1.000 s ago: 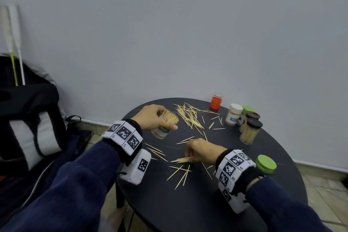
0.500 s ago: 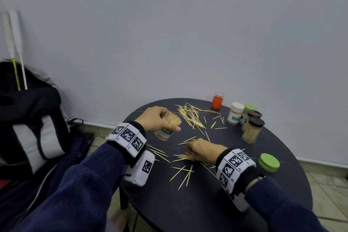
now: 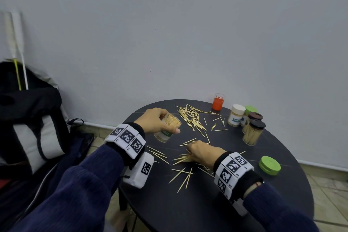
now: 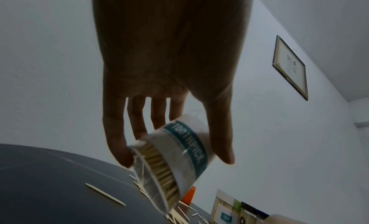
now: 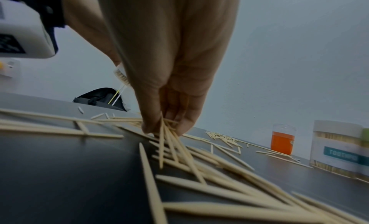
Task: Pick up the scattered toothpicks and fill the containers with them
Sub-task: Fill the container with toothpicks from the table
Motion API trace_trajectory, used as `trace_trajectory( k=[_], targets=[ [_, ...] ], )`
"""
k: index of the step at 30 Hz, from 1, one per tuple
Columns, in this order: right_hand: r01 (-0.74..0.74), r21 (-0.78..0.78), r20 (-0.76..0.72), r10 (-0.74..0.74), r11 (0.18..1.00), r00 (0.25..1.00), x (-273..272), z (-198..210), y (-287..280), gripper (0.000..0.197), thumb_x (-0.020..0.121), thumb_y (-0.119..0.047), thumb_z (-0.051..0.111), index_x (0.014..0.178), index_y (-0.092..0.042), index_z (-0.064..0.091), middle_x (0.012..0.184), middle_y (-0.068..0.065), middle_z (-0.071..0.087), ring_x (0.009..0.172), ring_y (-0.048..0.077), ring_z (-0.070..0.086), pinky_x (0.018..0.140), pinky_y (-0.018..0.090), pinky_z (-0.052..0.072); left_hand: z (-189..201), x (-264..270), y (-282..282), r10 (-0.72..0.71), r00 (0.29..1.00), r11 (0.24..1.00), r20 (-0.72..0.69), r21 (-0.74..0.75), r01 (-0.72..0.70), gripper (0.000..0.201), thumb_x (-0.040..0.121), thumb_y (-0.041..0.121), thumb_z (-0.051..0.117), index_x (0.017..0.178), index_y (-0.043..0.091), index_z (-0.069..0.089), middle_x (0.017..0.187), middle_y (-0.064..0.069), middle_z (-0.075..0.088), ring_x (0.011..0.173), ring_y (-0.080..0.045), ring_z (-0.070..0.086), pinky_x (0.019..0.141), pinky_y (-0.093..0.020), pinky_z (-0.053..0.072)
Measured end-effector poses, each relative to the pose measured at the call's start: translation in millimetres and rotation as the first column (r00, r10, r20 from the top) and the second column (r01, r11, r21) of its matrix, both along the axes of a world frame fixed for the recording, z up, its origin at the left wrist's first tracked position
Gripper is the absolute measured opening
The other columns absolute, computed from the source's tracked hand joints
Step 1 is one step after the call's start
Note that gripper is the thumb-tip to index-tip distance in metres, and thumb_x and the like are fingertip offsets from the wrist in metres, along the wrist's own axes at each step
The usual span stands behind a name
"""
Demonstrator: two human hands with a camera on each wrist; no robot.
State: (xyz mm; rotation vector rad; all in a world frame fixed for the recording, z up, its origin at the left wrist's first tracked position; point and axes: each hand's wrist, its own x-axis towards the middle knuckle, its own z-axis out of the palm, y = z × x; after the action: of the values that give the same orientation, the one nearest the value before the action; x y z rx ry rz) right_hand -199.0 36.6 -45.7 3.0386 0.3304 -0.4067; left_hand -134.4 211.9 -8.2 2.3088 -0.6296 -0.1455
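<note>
Loose toothpicks (image 3: 190,117) lie in a heap at the back of the round black table (image 3: 216,209), and more are strewn near its middle (image 3: 180,172). My left hand (image 3: 160,124) grips an open, nearly full toothpick jar (image 3: 167,127) with a teal label (image 4: 187,148), held tilted above the table. My right hand (image 3: 195,151) is down on the tabletop, its fingers (image 5: 185,124) pinching a small bunch of toothpicks (image 5: 169,142) whose free ends still touch the surface.
At the back right stand an orange cup (image 3: 218,102), a white-lidded jar (image 3: 236,115), a green-lidded jar (image 3: 250,109) and two dark-lidded jars (image 3: 253,132) of toothpicks. A loose green lid (image 3: 269,165) lies at the right. A black bag (image 3: 28,118) sits left of the table.
My right hand has slid slightly away from me across the table, gathering toothpicks under its fingers. My left hand still holds the jar tilted in much the same place.
</note>
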Motion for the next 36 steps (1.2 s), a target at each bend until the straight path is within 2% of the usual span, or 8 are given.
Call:
trace_trajectory(
  k=[9,14,21,25,28,31,33,36],
  targets=[
    [0.059,-0.012,0.001,-0.059,0.998,0.998,9,-4,-11,0.03,0.096,-0.014,0.047,0.122,-0.001,0.051,0.126,0.017,0.052,0.115,0.032,0.052,0.098,0.039,0.043,1,-1,-1,-0.013,1.0,1.0,-0.006,0.011,0.013,0.056,0.071,0.042,0.077,0.113,0.011,0.058,0.107,-0.003,0.063,0.097,-0.017,0.059,0.078,-0.024,0.047],
    [0.077,0.009,0.023,-0.078,0.997,0.997,10,-6,-15,0.027,0.097,-0.015,0.044,0.119,-0.002,0.053,0.124,0.015,0.05,0.116,0.033,0.052,0.098,0.04,0.043,2,-2,-2,-0.016,1.0,1.0,-0.004,0.003,0.016,0.046,0.071,0.041,0.078,0.104,0.014,0.06,0.1,-0.002,0.065,0.092,-0.015,0.059,0.077,-0.024,0.047],
    [0.137,0.048,0.094,-0.141,0.989,0.985,2,9,-21,0.025,0.096,-0.012,0.046,0.12,-0.005,0.05,0.117,0.016,0.055,0.109,0.033,0.057,0.086,0.038,0.046,4,-4,-6,-0.037,0.999,0.999,-0.01,-0.02,0.037,0.042,0.07,0.04,0.079,0.098,0.015,0.061,0.098,-0.001,0.065,0.09,-0.014,0.059,0.074,-0.021,0.045],
    [0.126,0.266,0.209,-0.185,0.956,0.96,6,12,-33,0.009,0.095,-0.014,0.047,0.094,-0.013,0.056,0.099,0.012,0.065,0.089,0.027,0.064,0.081,0.038,0.052,4,-5,-12,-0.056,0.998,0.998,-0.028,-0.037,0.055,0.044,0.07,0.039,0.079,0.102,0.014,0.061,0.099,-0.001,0.064,0.092,-0.015,0.059,0.077,-0.023,0.046],
    [0.074,0.513,0.278,-0.248,0.855,0.928,8,18,-37,0.009,0.095,-0.012,0.049,0.093,-0.014,0.058,0.09,0.006,0.069,0.083,0.02,0.067,0.079,0.032,0.053,5,-5,-17,-0.07,0.997,0.996,-0.027,-0.049,0.069,0.045,0.071,0.039,0.079,0.104,0.014,0.061,0.097,0.001,0.063,0.092,-0.013,0.058,0.077,-0.021,0.046],
    [-0.06,0.742,0.369,-0.332,0.668,0.868,7,32,-31,0.008,0.094,-0.01,0.052,0.097,-0.016,0.057,0.085,-0.002,0.068,0.081,0.01,0.067,0.076,0.02,0.053,5,-4,-23,-0.084,0.996,0.994,-0.023,-0.072,0.082,0.037,0.07,0.038,0.079,0.096,0.019,0.061,0.087,0.008,0.062,0.084,-0.008,0.057,0.067,-0.015,0.043],
    [-0.16,0.83,0.423,-0.416,0.535,0.805,7,41,-26,0.009,0.094,-0.01,0.052,0.097,-0.016,0.057,0.081,-0.008,0.067,0.079,0.002,0.066,0.074,0.015,0.052,6,-3,-28,-0.087,0.996,0.992,-0.019,-0.089,0.085,0.034,0.069,0.039,0.08,0.092,0.022,0.061,0.085,0.01,0.062,0.082,-0.006,0.057,0.064,-0.013,0.041],
    [-0.293,0.876,0.466,-0.518,0.383,0.717,9,52,-16,0.01,0.093,-0.011,0.052,0.091,-0.02,0.056,0.081,-0.01,0.069,0.081,0.003,0.067,0.075,0.015,0.052,6,-2,-37,-0.097,0.995,0.989,-0.026,-0.118,0.094,0.039,0.069,0.039,0.08,0.098,0.019,0.065,0.092,0.005,0.066,0.088,-0.01,0.06,0.069,-0.015,0.044]
  ],
)
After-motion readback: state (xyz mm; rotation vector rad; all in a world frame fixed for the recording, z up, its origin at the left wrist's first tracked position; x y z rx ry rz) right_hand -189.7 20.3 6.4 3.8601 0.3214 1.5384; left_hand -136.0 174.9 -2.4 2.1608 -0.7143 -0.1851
